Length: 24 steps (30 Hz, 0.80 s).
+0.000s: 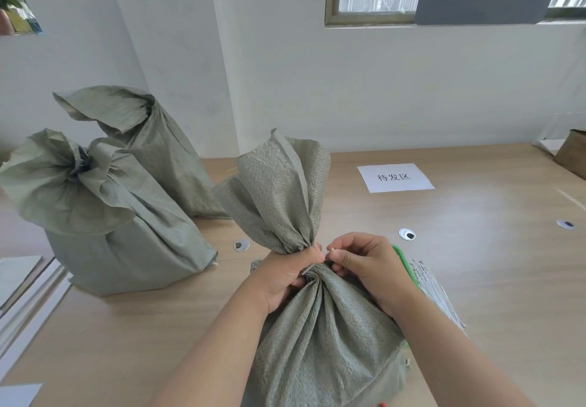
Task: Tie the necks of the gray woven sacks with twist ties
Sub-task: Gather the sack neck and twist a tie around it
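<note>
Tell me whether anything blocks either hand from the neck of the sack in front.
Nothing visible does. The left hand grips the gathered neck of the near sack, and the right hand pinches the twist tie right against it.

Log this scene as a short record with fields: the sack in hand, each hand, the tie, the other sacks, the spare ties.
front sack: upright on table, neck bunched, top flared
left hand: grips the bunched neck
right hand: pinches one end of the tie
tie: white, at the neck; whether twisted, unclear
near-left sack: upright, neck gathered, looks tied
far-left sack: upright, neck gathered, looks tied
spare ties: bundle lying right of front sack
paper label: flat on table, beyond the hands
</note>
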### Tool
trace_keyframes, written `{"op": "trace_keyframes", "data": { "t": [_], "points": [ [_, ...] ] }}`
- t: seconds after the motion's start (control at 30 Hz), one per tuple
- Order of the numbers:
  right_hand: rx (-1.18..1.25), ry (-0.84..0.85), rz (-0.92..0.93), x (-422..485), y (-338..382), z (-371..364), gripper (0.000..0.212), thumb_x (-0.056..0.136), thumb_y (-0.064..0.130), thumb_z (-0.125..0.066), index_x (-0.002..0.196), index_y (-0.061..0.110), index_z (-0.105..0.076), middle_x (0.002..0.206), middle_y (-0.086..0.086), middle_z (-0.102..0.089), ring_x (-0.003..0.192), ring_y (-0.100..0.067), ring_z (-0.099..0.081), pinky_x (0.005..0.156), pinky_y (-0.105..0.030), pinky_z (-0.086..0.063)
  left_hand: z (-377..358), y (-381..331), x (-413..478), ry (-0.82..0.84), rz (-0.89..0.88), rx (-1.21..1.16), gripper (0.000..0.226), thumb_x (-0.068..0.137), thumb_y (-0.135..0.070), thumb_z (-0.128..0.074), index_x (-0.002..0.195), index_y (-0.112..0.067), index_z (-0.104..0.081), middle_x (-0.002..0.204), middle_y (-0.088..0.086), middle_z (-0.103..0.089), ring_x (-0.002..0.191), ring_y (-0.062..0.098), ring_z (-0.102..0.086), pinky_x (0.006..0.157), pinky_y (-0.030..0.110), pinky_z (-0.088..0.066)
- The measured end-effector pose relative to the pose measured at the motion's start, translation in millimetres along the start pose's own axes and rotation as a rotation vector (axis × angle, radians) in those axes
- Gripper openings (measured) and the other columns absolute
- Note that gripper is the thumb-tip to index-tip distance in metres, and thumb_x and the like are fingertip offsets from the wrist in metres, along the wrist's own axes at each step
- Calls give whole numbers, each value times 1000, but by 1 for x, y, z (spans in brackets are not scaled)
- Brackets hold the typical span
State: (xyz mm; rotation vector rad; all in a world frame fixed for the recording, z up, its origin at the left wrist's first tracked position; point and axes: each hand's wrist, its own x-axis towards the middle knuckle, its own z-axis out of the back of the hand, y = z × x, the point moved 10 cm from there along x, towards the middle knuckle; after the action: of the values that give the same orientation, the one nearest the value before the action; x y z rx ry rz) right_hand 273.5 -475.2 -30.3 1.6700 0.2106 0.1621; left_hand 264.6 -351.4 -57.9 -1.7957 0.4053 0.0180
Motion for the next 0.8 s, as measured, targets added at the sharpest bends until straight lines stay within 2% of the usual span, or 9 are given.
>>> {"op": "trace_keyframes", "data": {
  "t": [0.13, 0.4, 0.5, 0.67, 0.8],
  "points": [
    [-39, 3, 24, -1, 2, 0, 4, 83, -5, -72, 81, -3, -74, 66, -13, -67, 56, -14, -58, 59, -20, -52, 2, 1, 1, -20, 7, 38, 33, 53, -30, -74, 81, -16, -64, 68, -3, -60, 51, 2, -52, 39, 13, -33],
    [-66, 2, 24, -1, 1, -1, 9, 83, -5, -72, 78, 3, -76, 67, -13, -67, 56, -13, -57, 59, -20, -52, 3, 4, 4, -7, 17, 88, 40, 58, -30, -72, 93, -14, -64, 78, 4, -54, 56, 5, -45, 40, 15, -27],
    [-91, 0, 34, 0, 2, -1, 6, 82, -3, -74, 79, 1, -76, 66, -11, -68, 57, -13, -57, 59, -20, -51, 4, 4, 4, -17, 20, 107, 35, 57, -32, -72, 89, -17, -65, 75, 1, -56, 56, 5, -47, 40, 15, -30],
    [-118, 16, 69, -2, 4, -3, 4, 82, 1, -76, 79, 4, -77, 68, -9, -70, 61, -14, -59, 60, -20, -51, 5, 4, 3, -27, 26, 146, 43, 58, -36, -73, 96, -17, -65, 85, 3, -62, 66, 8, -55, 46, 17, -33],
    [-121, 61, 62, -3, 3, -4, 6, 86, 8, -74, 86, 3, -76, 77, -19, -72, 69, -19, -62, 67, -27, -52, 4, 1, 0, -20, 6, 136, 29, 58, -36, -74, 81, -22, -63, 71, -9, -60, 56, 0, -54, 46, 18, -33]
  ]
}}
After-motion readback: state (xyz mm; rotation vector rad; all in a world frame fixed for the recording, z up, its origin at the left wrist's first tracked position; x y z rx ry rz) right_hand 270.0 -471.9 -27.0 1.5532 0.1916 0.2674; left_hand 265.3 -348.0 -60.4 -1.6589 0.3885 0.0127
